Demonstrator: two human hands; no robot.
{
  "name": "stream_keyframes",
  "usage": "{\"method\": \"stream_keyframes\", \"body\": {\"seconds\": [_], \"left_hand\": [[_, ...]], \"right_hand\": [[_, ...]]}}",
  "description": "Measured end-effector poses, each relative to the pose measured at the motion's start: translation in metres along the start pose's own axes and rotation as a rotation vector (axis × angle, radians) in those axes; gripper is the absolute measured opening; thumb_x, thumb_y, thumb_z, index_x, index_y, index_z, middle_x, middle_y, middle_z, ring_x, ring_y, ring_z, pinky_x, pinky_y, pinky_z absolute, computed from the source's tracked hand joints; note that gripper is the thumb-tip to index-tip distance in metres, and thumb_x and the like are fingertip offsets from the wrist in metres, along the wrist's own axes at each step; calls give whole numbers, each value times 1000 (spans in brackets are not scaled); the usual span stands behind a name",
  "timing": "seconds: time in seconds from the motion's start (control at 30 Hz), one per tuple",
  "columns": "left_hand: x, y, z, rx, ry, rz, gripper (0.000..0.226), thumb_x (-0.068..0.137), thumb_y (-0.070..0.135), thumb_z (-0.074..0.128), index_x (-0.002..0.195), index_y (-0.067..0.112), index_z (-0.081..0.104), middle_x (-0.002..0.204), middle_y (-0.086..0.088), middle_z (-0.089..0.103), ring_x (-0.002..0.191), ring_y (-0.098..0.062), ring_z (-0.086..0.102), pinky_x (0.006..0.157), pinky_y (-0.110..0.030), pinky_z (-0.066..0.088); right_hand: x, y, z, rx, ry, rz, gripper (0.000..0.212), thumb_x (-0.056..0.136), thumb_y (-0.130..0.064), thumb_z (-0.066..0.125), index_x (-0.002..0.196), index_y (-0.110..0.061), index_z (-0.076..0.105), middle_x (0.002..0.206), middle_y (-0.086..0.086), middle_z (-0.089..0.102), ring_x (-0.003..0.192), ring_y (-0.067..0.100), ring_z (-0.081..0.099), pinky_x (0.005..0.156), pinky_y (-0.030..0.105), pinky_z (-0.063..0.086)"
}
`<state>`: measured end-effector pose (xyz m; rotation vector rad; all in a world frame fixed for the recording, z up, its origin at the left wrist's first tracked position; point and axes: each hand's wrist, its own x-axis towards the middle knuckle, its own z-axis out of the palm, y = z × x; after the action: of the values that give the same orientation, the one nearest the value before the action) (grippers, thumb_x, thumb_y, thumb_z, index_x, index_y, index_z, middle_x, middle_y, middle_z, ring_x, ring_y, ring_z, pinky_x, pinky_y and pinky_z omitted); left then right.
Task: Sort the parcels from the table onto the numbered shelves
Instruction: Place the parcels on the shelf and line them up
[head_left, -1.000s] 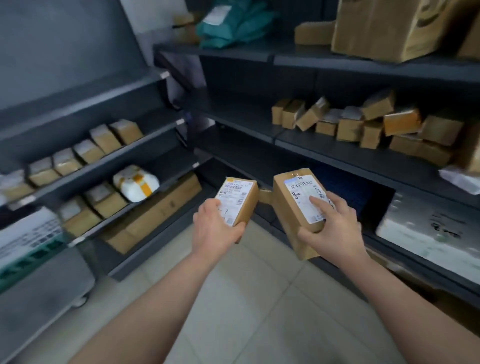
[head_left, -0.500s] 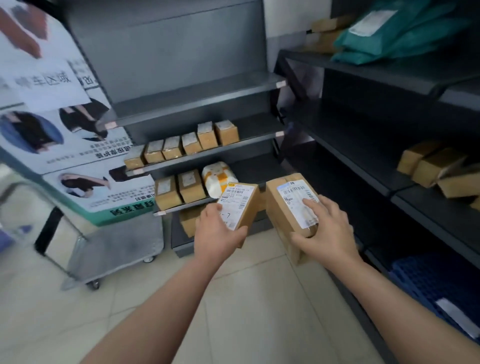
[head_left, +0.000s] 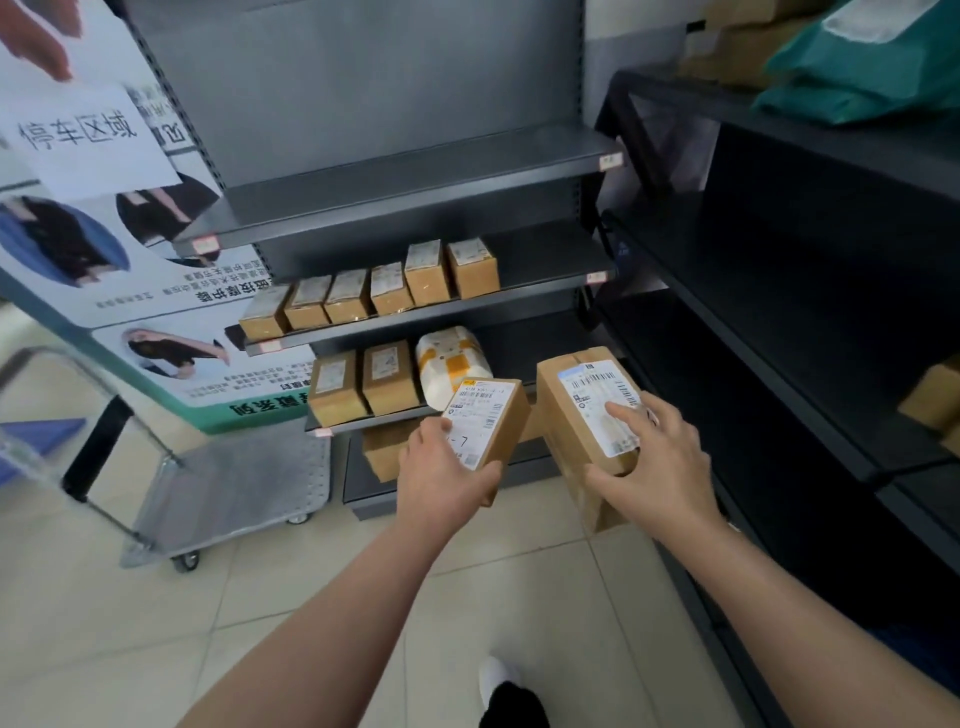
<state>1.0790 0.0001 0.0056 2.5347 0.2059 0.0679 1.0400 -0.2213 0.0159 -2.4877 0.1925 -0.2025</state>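
Two grey racks (head_left: 405, 171), tiled floor (head_left: 104, 623), trolley (head_left: 234, 483) left.

In front of the grey shelf unit (head_left: 415, 171) you hold two brown cardboard parcels: the small parcel (head_left: 483, 415) in your left hand (head_left: 441, 478) and the large parcel (head_left: 566, 410) in your right hand (head_left: 654, 467). Each one has a white label with black barcodes. On the shelf unit stand brown boxes (head_left: 374, 296) and one white bundle (head_left: 452, 364) with yellow stripes. To the right of the shelf unit the rack (head_left: 779, 312) is black, and the bags (head_left: 857, 67) up there are teal green.
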Motion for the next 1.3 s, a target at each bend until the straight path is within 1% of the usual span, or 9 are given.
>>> {"method": "stream_keyframes", "body": {"seconds": [0.23,0.37,0.5,0.53,0.67,0.97,1.13,1.23,1.3], "left_hand": [[132,32,29,-35,-97,78,84,62,51,75,131,25,34,128,-2,48,113,-23,49,86,-44,55],[199,56,39,8,-109,136,81,66,48,75,132,21,37,127,-3,46,116,-24,45,92,-43,50],[251,73,49,27,-152,133,81,67,48,75,133,22,38,127,-2,48,117,-23,46,67,-24,45],[262,76,53,39,-156,126,81,67,49,75,133,22,38,127,-1,48,116,-23,46,67,-24,44],[307,93,71,81,-136,108,80,67,50,73,133,22,38,128,-2,48,117,-23,46,90,-39,48],[401,150,116,198,-109,74,82,69,52,73,136,24,35,130,-4,49,118,-26,48,90,-45,50],[438,178,139,402,23,109,80,79,62,63,141,23,33,147,-8,33,128,-35,39,94,-47,44],[450,181,155,524,-170,98,94,79,71,57,150,17,25,156,-11,19,137,-38,27,104,-47,37],[447,178,168,535,-313,130,99,80,66,61,153,15,17,159,-10,10,138,-37,22,109,-46,33]], "right_hand": [[97,7,12,-46,43,67,77,70,-47,71,141,-37,41,151,-9,21,136,19,22,110,45,25],[155,-1,20,-45,99,97,76,70,-46,71,140,-35,44,151,-6,22,135,21,25,109,46,27],[204,0,29,-46,107,126,74,71,-45,72,139,-34,45,150,-4,23,135,22,24,110,47,26],[216,2,31,-49,104,129,74,71,-45,72,139,-34,46,150,-4,24,135,22,24,110,47,26],[265,16,37,-45,101,129,72,70,-43,72,137,-33,48,149,-4,25,135,22,24,108,47,27],[374,58,27,-6,41,127,72,67,-42,75,134,-33,51,148,-6,27,134,23,27,109,46,27],[404,79,21,21,21,124,70,66,-40,75,132,-35,53,148,-8,28,134,21,27,109,44,28],[417,90,18,5,-7,102,71,65,-42,74,132,-35,53,147,-8,28,134,21,28,110,45,29],[421,95,16,-2,-13,98,71,65,-41,74,133,-35,53,147,-8,28,134,22,28,109,44,28]]}}
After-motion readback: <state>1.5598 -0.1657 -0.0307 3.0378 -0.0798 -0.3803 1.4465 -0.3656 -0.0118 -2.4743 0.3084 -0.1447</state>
